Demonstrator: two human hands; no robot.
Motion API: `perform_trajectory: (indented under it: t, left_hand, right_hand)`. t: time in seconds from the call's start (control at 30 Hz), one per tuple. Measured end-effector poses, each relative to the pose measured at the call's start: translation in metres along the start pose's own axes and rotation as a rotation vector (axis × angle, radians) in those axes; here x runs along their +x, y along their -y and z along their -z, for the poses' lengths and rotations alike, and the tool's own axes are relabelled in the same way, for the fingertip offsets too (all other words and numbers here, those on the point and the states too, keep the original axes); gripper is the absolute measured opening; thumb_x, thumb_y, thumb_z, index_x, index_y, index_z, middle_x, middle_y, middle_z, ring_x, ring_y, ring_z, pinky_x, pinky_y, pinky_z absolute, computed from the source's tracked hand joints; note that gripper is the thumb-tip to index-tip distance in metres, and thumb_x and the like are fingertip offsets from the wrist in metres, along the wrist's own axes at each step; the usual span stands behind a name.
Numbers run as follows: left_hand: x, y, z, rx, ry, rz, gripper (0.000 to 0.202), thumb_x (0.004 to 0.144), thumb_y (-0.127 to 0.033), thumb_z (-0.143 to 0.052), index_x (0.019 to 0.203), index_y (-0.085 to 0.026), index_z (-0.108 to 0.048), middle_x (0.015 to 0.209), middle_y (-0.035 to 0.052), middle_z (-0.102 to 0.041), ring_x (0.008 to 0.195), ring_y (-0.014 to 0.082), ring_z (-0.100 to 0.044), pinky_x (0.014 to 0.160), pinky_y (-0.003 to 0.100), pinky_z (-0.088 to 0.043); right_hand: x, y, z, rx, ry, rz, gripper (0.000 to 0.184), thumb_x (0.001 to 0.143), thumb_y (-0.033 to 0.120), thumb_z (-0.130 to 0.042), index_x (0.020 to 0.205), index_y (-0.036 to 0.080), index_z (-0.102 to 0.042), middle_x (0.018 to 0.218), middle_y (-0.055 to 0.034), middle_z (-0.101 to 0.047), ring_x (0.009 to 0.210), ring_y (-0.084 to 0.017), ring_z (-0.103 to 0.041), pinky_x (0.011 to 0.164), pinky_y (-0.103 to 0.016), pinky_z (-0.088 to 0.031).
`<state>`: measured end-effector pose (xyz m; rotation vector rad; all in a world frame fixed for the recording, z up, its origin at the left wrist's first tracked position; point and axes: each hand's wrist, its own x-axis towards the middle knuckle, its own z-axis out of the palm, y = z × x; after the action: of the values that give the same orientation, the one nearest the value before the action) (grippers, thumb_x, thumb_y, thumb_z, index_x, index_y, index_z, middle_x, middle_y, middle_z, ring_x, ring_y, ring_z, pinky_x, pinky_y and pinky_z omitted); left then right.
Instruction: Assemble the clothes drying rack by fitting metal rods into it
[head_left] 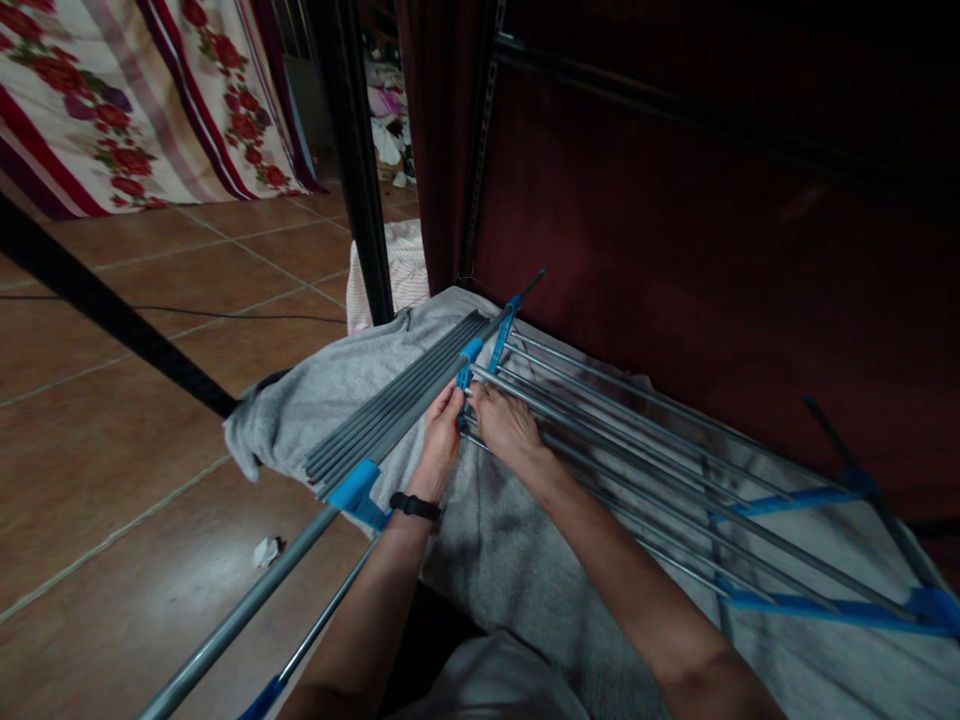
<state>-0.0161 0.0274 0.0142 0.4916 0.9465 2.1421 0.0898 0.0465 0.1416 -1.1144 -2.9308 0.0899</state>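
The rack [600, 420] lies flat on a grey cloth [510, 560], toward its far edge. The left hand [442, 432] grips the rack beside a blue clip [469, 360]. The right hand [507, 425] rests on the rods, its grip unclear.

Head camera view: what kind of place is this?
Most likely a room in a home: a brown tiled floor, a flowered cloth hanging at the back, and a folding drying rack lying on a grey blanket.
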Motion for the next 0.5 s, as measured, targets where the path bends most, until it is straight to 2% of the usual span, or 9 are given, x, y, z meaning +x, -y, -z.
perform_trajectory:
  t: [0.17, 0.5]
  left_hand:
    - [0.0012, 0.0025, 0.0027, 0.0, -0.002, -0.005, 0.038, 0.075, -0.051, -0.09, 0.106, -0.031, -0.081, 0.118, 0.003, -0.079, 0.121, 0.0253, -0.069, 0.114, 0.04, -0.047]
    - [-0.0005, -0.0023, 0.0019, -0.016, 0.043, 0.003, 0.046, 0.075, -0.057, -0.09, 0.109, -0.026, -0.082, 0.121, 0.005, -0.079, 0.121, 0.0248, -0.069, 0.117, 0.041, -0.044]
  right_hand:
    - [0.001, -0.0014, -0.0016, 0.009, 0.027, 0.016, 0.042, 0.112, 0.025, -0.024, 0.139, 0.018, -0.056, 0.128, -0.0127, -0.073, 0.113, -0.022, -0.071, 0.094, -0.032, -0.052]
    - [0.0032, -0.0031, -0.0042, 0.014, 0.035, 0.032, 0.043, 0.111, 0.022, -0.024, 0.142, 0.017, -0.053, 0.127, -0.0124, -0.074, 0.111, -0.024, -0.073, 0.091, -0.033, -0.055]
